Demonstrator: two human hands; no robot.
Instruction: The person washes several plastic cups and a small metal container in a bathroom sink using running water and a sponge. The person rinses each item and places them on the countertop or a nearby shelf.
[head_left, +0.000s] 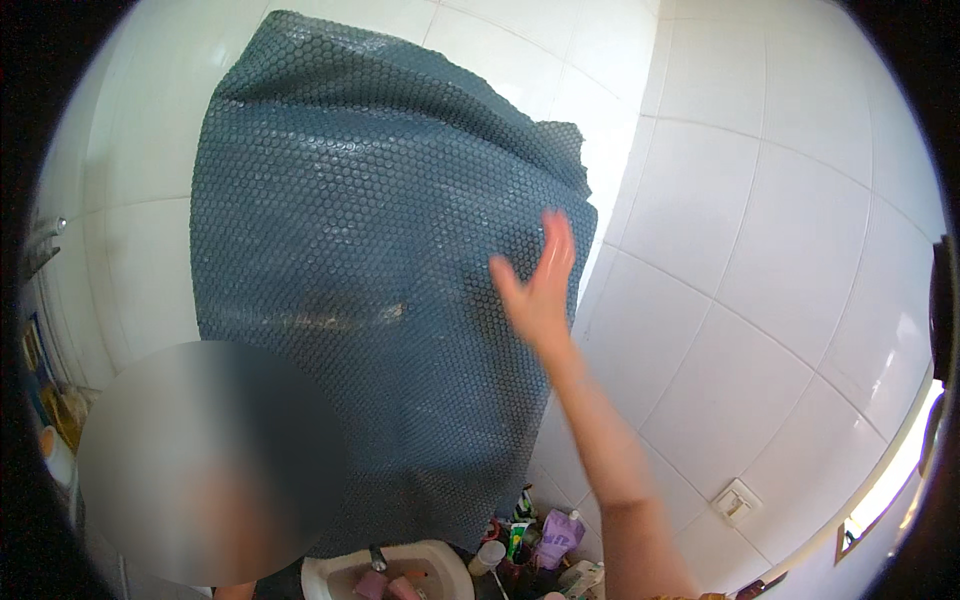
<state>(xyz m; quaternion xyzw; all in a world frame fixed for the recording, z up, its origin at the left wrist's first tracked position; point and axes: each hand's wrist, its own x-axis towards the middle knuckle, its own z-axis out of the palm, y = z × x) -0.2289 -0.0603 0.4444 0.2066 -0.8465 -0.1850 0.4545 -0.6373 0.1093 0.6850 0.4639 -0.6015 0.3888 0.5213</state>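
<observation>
A large sheet of dark bubble wrap hangs against the white tiled wall, its top edge creased and partly folded over. My right hand is raised in front of the sheet's right side with its fingers apart and holds nothing; whether it touches the sheet cannot be told. Of my left arm, only a bit of skin shows at the bottom left, under a round blurred patch that hides the left hand. The sheet's lower edge reaches down behind a white washbasin with a tap.
Pink items lie in the basin. Right of it stand a purple pouch, a white-topped container and several toiletries. A wall switch is at the lower right. Bottles and a metal fitting are at the far left.
</observation>
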